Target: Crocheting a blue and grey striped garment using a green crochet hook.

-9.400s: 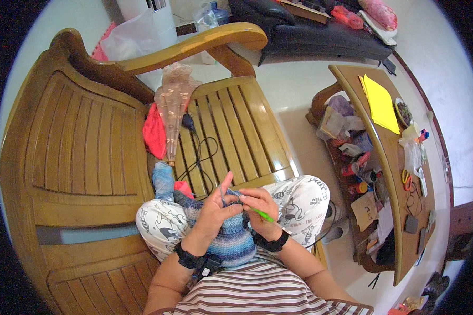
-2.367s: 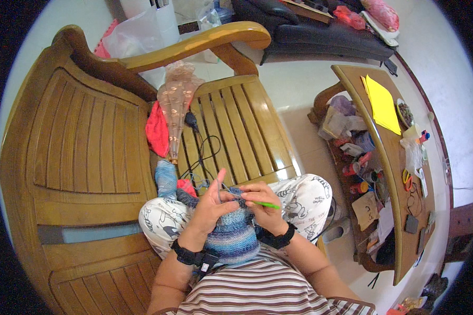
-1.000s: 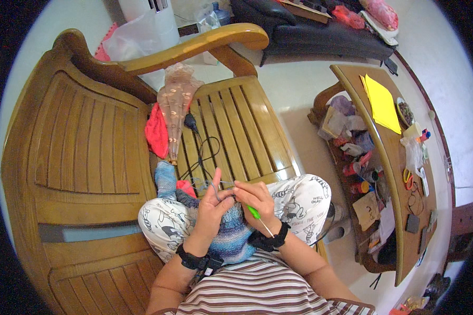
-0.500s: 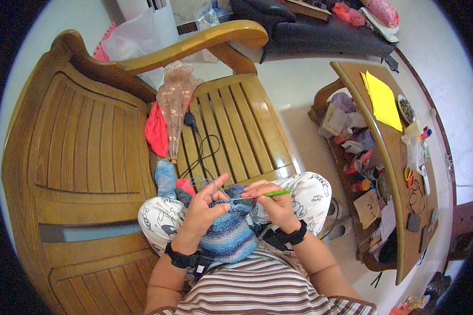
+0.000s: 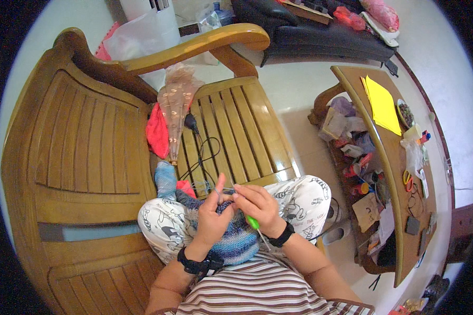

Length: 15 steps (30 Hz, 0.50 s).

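Observation:
A striped blue, white and grey crochet piece (image 5: 235,245) lies in my lap. My left hand (image 5: 212,220) pinches its top edge, with the index finger raised and a thin strand of yarn near it. My right hand (image 5: 261,207) is closed round a crochet hook (image 5: 253,222) with a green grip. The hook's metal shaft slants out below that hand, and its other end is partly hidden by the fingers. Both hands are close together above the piece. A light blue ball of yarn (image 5: 165,181) rests on the bench by my knee.
I sit on a slatted wooden bench (image 5: 236,131). A black cable (image 5: 192,124), a brown patterned folded umbrella (image 5: 174,107) and a red cloth (image 5: 156,131) lie on it. At the right stands a wooden table (image 5: 370,134) with yellow sheets (image 5: 381,105) and orange-handled scissors (image 5: 408,180).
My right hand has tilted, turning the hook from nearly level to steeply slanted. It has moved closer to my left hand, which has turned more upright and shifted right.

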Available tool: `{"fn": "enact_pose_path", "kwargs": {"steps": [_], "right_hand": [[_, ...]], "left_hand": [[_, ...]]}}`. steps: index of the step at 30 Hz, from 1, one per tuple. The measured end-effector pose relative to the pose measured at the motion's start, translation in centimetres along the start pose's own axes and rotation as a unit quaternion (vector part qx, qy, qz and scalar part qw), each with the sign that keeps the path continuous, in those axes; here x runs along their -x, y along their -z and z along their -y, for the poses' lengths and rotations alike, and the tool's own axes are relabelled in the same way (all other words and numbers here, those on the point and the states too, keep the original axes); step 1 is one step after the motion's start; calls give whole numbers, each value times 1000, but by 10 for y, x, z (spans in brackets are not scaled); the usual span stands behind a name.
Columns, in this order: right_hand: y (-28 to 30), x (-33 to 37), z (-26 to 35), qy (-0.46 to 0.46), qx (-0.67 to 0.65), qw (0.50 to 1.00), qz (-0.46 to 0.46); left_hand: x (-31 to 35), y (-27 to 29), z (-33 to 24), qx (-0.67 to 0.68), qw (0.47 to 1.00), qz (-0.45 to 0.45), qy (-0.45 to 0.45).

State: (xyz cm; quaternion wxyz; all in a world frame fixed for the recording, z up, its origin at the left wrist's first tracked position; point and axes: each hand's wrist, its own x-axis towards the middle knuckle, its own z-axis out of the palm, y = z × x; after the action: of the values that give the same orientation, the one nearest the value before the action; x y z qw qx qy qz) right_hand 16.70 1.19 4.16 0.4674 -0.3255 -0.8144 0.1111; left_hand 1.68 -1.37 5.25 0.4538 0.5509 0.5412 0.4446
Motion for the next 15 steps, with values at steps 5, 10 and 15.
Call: {"fn": "enact_pose_path", "kwargs": {"steps": [5,10,15], "right_hand": [[-10,11,-8,-153,-255,953,-53],[-3,7,-9,-386,-522,760,-44],[6,4,-14,-383,-581,718,-11]], "left_hand": [[-6,14,2,322,931,86,149],[-9,21,5,255,952,119,123],[-10,21,2,271,946,124,125]]}}
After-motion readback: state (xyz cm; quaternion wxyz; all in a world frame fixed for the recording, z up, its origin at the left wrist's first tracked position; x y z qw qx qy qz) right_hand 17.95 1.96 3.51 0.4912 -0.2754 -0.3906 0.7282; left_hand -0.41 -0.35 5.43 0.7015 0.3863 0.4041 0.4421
